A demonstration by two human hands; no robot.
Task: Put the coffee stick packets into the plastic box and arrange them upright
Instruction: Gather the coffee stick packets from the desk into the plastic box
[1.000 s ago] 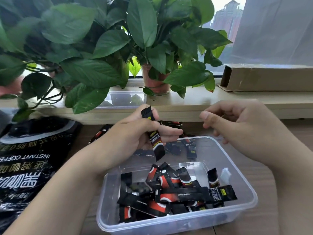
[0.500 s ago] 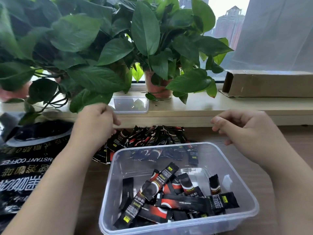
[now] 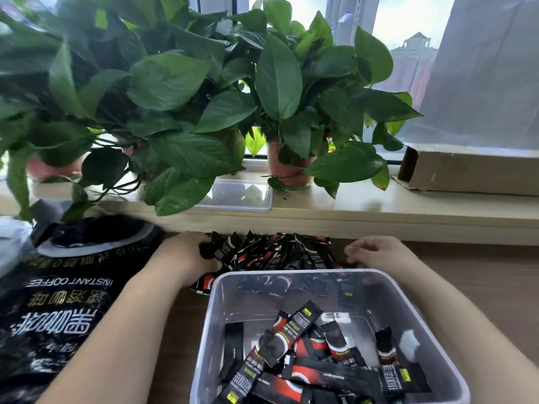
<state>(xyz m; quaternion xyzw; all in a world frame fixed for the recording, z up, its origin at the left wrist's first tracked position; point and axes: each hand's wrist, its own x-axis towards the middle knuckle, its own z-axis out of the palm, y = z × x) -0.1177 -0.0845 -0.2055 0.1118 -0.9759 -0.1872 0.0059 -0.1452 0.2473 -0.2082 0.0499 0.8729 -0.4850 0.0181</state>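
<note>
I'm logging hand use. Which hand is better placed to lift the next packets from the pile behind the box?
Left, probably. The left hand lies on the left end of the pile, fingers curling round packets there. The right hand hovers loosely curled at the pile's right edge, holding nothing.

Bright daylight from window [image 3: 402, 27] behind plants [image 3: 180, 83]; sky blown out, leaves [image 3: 277, 77] backlit, dark. Softer, dimmer light on desk [image 3: 472, 275]. Left edge smeared by motion blur; wide-angle bowing at frame edges.
</note>
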